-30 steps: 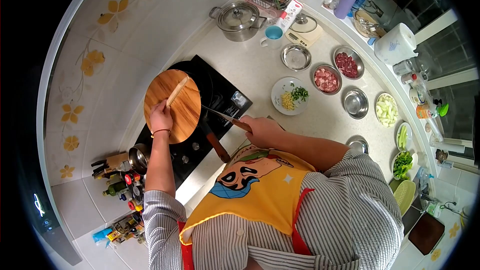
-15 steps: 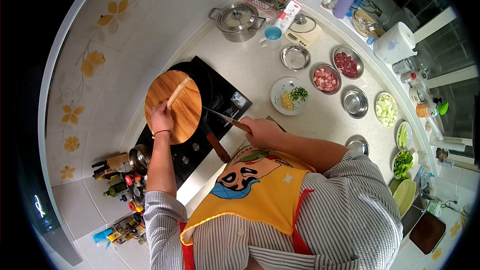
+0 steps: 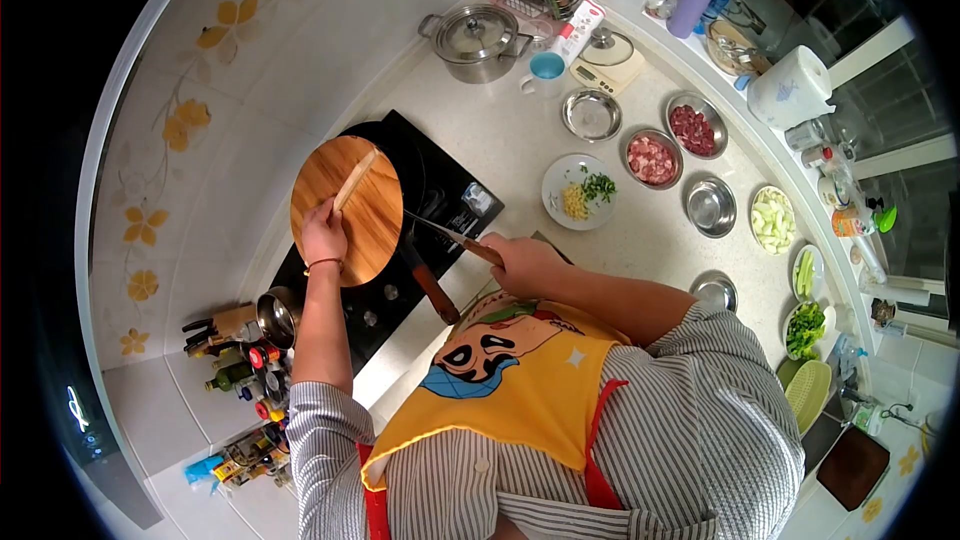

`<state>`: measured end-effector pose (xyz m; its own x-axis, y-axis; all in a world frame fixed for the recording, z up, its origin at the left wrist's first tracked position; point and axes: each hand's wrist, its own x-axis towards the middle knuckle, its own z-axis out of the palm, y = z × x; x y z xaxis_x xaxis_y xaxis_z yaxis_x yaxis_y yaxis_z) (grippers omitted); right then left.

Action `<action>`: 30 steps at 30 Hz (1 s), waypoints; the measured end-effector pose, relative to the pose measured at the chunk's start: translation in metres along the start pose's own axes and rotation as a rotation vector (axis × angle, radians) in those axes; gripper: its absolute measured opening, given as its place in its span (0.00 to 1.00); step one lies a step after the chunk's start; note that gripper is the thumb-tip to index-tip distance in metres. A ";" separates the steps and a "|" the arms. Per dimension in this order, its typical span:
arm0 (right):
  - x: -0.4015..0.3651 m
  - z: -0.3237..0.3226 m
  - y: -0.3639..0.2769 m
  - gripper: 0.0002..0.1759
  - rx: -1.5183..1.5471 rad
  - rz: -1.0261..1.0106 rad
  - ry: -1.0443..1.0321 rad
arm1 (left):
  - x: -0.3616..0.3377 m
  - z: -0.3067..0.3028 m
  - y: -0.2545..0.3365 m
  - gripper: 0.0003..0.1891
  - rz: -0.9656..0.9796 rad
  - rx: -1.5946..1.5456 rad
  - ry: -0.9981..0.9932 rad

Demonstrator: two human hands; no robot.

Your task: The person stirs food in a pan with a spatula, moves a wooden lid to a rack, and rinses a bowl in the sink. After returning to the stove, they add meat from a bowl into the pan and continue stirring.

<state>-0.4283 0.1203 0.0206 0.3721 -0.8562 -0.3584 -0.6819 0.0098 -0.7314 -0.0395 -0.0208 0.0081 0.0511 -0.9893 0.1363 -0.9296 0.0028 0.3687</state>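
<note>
My left hand [image 3: 325, 232] is closed on the bar handle of a round wooden pan lid [image 3: 375, 225], which is over the dark wok [image 3: 408, 155] on the black cooktop [image 3: 450, 230]. The lid hides most of the wok and its contents. My right hand [image 3: 525, 265] grips the wooden handle of a metal cooking utensil [image 3: 478, 250]. Its thin shaft points toward the wok, and its head is hidden behind the lid. The wok's brown handle [image 3: 433, 290] sticks out toward my apron, between my two hands.
A plate [image 3: 558, 210] of chopped garlic and greens lies right of the cooktop. Beyond are bowls of raw meat [image 3: 652, 158] and darker meat [image 3: 692, 130]. A lidded steel pot [image 3: 475, 45] stands at the back. Bottles [image 3: 235, 377] and a small saucepan [image 3: 278, 315] crowd the left.
The wooden lid and my left hand have shifted up very slightly. My right hand and the utensil look almost the same.
</note>
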 end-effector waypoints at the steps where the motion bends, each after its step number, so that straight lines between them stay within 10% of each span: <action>1: 0.001 0.001 0.001 0.23 -0.001 0.000 -0.001 | 0.000 0.000 0.000 0.15 -0.001 0.000 0.001; 30: 0.001 -0.002 -0.005 0.20 -0.003 -0.043 0.036 | -0.013 0.001 -0.026 0.15 -0.017 -0.128 0.163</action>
<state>-0.4256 0.1189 0.0252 0.3782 -0.8740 -0.3050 -0.6678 -0.0294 -0.7438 -0.0163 -0.0079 -0.0043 0.1344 -0.9529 0.2720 -0.8748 0.0149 0.4843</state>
